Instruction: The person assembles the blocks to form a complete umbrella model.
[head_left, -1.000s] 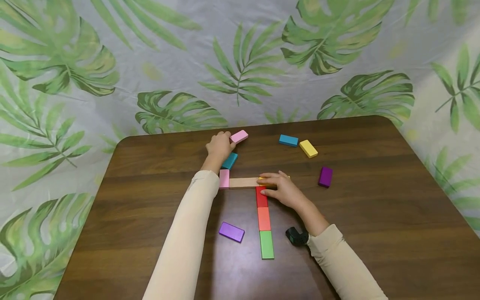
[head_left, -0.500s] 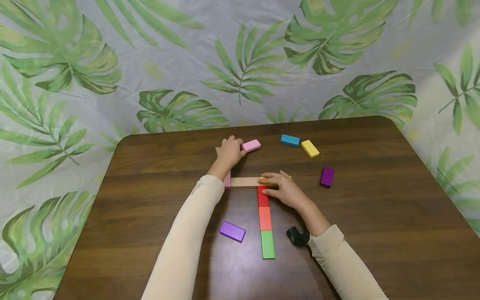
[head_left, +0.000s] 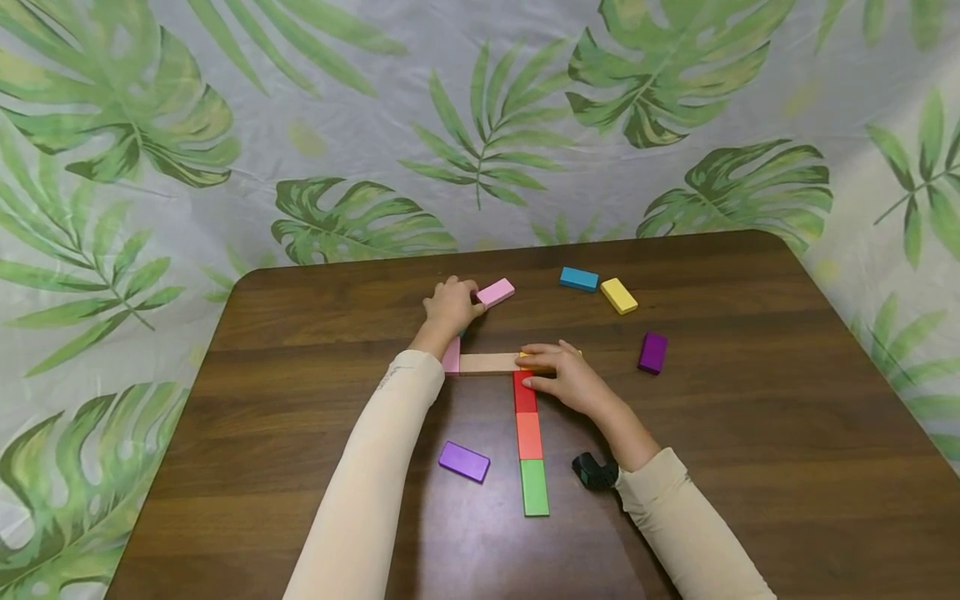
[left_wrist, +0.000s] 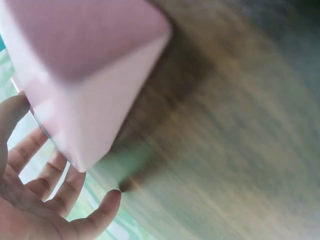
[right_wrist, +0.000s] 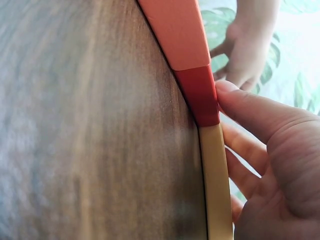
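My left hand (head_left: 452, 307) pinches a pink block (head_left: 497, 293) at its left end, near the back of the table. Below its wrist a second pink block (head_left: 452, 357) lies partly covered; it looms large and blurred in the left wrist view. A sliver of a teal block (head_left: 462, 332) shows beside it. My right hand (head_left: 567, 379) rests on the row, its thumb on the red block (right_wrist: 200, 95) and its fingers along the yellow-orange block (right_wrist: 215, 175). A beige block (head_left: 489, 363) joins the pink end to this corner.
Below the red block run a coral block (head_left: 528, 436) and a green block (head_left: 535, 488). Loose on the table lie a violet block (head_left: 464, 462), a blue block (head_left: 579, 279), a yellow block (head_left: 618, 297) and a dark purple block (head_left: 652, 353). Leaf-print cloth (head_left: 480, 125) hangs behind.
My left hand has carried the pink block right and toward me, then slightly back left. The teal block has become mostly hidden under that hand. My right hand has stayed in place.
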